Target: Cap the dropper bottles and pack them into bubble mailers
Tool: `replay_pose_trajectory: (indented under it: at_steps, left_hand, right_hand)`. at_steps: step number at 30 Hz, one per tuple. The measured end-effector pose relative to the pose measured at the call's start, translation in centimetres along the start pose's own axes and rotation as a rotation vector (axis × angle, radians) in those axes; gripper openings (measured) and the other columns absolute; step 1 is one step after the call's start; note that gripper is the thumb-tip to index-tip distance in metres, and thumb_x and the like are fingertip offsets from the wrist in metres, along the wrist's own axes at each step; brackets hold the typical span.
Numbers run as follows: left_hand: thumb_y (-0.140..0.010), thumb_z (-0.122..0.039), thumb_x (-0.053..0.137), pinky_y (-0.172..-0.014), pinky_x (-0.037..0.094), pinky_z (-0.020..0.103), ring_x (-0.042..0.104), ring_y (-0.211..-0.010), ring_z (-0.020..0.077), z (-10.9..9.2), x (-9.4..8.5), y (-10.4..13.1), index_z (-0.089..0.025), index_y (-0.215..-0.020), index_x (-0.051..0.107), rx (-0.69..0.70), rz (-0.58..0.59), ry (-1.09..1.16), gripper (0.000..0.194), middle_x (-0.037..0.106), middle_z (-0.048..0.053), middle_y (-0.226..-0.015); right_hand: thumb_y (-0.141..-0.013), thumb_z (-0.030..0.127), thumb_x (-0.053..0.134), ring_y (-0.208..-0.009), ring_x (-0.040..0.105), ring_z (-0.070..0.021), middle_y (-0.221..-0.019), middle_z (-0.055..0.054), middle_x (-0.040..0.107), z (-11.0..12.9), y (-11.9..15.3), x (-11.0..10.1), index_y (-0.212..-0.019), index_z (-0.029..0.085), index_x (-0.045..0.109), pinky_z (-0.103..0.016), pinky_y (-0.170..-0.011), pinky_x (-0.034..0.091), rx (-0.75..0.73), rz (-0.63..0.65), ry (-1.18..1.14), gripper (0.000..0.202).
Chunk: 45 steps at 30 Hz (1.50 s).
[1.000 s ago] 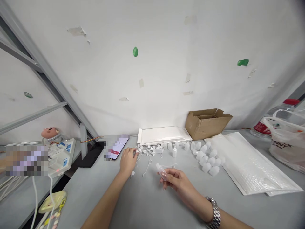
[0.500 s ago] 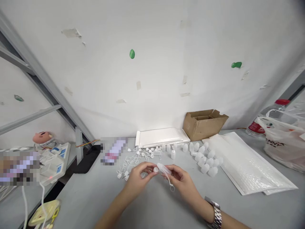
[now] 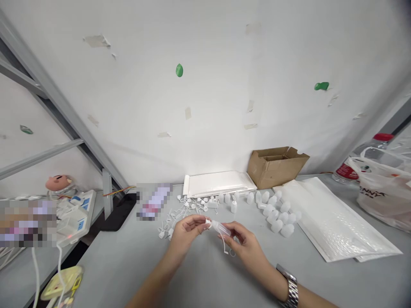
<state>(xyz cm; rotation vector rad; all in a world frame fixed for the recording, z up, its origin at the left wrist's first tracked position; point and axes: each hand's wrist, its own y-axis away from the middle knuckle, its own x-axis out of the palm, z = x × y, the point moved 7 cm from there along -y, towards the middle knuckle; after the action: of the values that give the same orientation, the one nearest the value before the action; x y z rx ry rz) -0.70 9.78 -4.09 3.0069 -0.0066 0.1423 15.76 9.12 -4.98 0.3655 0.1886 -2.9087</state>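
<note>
My right hand (image 3: pixel 244 240) is closed around a small translucent plastic bottle (image 3: pixel 222 229), which lies tilted with its neck toward the left. At that neck, my left hand (image 3: pixel 186 230) pinches a small white cap (image 3: pixel 208 223), which touches the bottle's mouth. A thin white strap (image 3: pixel 224 244) hangs below the bottle, with a clear ring near its end. Beyond my left hand lies a loose pile of white caps with straps (image 3: pixel 192 206). Several similar bottles (image 3: pixel 276 226) lie grouped to the right, and one bottle (image 3: pixel 233 207) stands upright behind my hands.
White padded mailers (image 3: pixel 218 183) lie against the wall beside an open cardboard box (image 3: pixel 278 169). More bubble mailers (image 3: pixel 334 222) cover the right of the grey table. A plastic bag (image 3: pixel 379 192) and a red-capped bottle (image 3: pixel 346 171) stand far right. A blurred-out phone-like object (image 3: pixel 154 201) lies left.
The cap in my left hand has moved from beside the bottle's neck onto its mouth. The strap now hangs further left, under the bottle.
</note>
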Motion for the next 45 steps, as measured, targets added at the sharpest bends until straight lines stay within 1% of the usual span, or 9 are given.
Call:
replay_pose_trajectory:
  at_steps: [7, 12, 17, 25, 34, 37, 40, 42, 45]
  left_hand:
    - [-0.061, -0.031, 0.076, -0.083, 0.045, 0.029, 0.061, -0.089, 0.0188, 1.0, 0.2, 0.2, -0.019, -0.079, 0.073, -0.053, -0.005, 0.109, 0.022, 0.073, 0.006, -0.092]
    - [-0.059, -0.029, 0.078, -0.079, 0.045, 0.027, 0.061, -0.086, 0.0161, 1.5, 0.1, 0.1, -0.018, -0.076, 0.072, -0.100, -0.054, 0.281, 0.021, 0.071, 0.005, -0.091]
    - [-0.060, -0.028, 0.078, -0.079, 0.045, 0.028, 0.061, -0.084, 0.0148, 2.0, 0.4, 0.2, -0.019, -0.080, 0.071, -0.153, -0.049, 0.407, 0.023, 0.069, 0.005, -0.095]
    - [-0.065, -0.032, 0.074, -0.088, 0.041, 0.031, 0.058, -0.096, 0.0205, 1.3, 0.5, 0.3, -0.019, -0.081, 0.072, -0.026, -0.036, 0.130, 0.021, 0.071, 0.006, -0.093]
    - [-0.064, -0.032, 0.074, -0.088, 0.044, 0.033, 0.062, -0.094, 0.0226, 1.3, 0.7, 0.7, -0.019, -0.073, 0.071, 0.010, -0.078, 0.115, 0.016, 0.074, 0.005, -0.087]
    - [-0.065, -0.031, 0.072, -0.086, 0.045, 0.034, 0.063, -0.092, 0.0226, 1.2, 0.7, 0.7, -0.020, -0.073, 0.071, 0.047, -0.077, 0.102, 0.014, 0.074, 0.005, -0.088]
    - [-0.066, -0.029, 0.071, -0.084, 0.046, 0.033, 0.063, -0.089, 0.0222, 0.6, 0.8, 0.5, -0.020, -0.072, 0.072, 0.100, -0.029, 0.064, 0.012, 0.074, 0.005, -0.086]
    - [-0.066, -0.028, 0.071, -0.085, 0.045, 0.032, 0.063, -0.092, 0.0223, 0.2, 0.9, 0.5, -0.020, -0.072, 0.072, 0.127, -0.009, 0.054, 0.010, 0.073, 0.004, -0.086]
    - [-0.067, -0.028, 0.070, -0.089, 0.044, 0.033, 0.062, -0.097, 0.0229, 0.2, 0.9, 0.5, -0.021, -0.075, 0.072, 0.115, -0.002, 0.073, 0.011, 0.073, 0.005, -0.091]
  right_hand:
    - [-0.077, 0.035, 0.060, -0.071, 0.054, -0.0185, -0.078, -0.005, 0.062, -0.3, 0.0, 0.1, -0.089, 0.016, 0.066, -0.029, -0.067, 0.042, -0.006, -0.009, -0.014, 0.023]
    - [-0.078, 0.035, 0.059, -0.071, 0.053, -0.0184, -0.077, -0.004, 0.060, -0.3, 0.1, 0.0, -0.092, 0.016, 0.066, -0.029, -0.066, 0.042, -0.002, -0.043, -0.011, 0.025]
    - [-0.077, 0.033, 0.058, -0.072, 0.054, -0.0185, -0.079, -0.005, 0.062, -0.3, 0.3, 0.5, -0.089, 0.016, 0.066, -0.029, -0.068, 0.043, -0.009, -0.016, -0.008, 0.022]
    - [-0.077, 0.032, 0.058, -0.072, 0.056, -0.0186, -0.077, -0.005, 0.063, -0.1, 0.1, 0.6, -0.088, 0.015, 0.066, -0.029, -0.068, 0.044, -0.015, -0.018, 0.041, 0.022]
    - [-0.080, 0.031, 0.059, -0.072, 0.055, -0.0187, -0.077, -0.005, 0.062, 1.2, 1.0, 0.5, -0.092, 0.018, 0.066, -0.030, -0.070, 0.044, -0.181, -0.057, 0.089, 0.019]
    - [-0.076, 0.036, 0.063, -0.067, 0.054, -0.0177, -0.072, -0.004, 0.061, 1.0, 0.5, 0.3, -0.086, 0.019, 0.068, -0.029, -0.065, 0.043, -0.079, -0.028, -0.029, 0.020]
    - [-0.075, 0.049, 0.061, -0.051, 0.047, -0.0116, -0.059, -0.001, 0.058, 0.4, 0.2, 1.7, -0.070, 0.016, 0.066, -0.025, -0.053, 0.037, 0.151, 0.200, -0.353, 0.034]
    - [-0.075, 0.055, 0.058, -0.042, 0.042, -0.0076, -0.053, 0.000, 0.057, 0.3, 0.3, 2.7, -0.066, 0.014, 0.062, -0.022, -0.047, 0.032, 0.288, 0.326, -0.603, 0.042]
    - [-0.073, 0.056, 0.060, -0.038, 0.040, -0.0057, -0.050, -0.001, 0.059, 0.1, 0.5, 3.3, -0.072, 0.013, 0.059, -0.020, -0.042, 0.026, 0.385, 0.354, -0.777, 0.043]
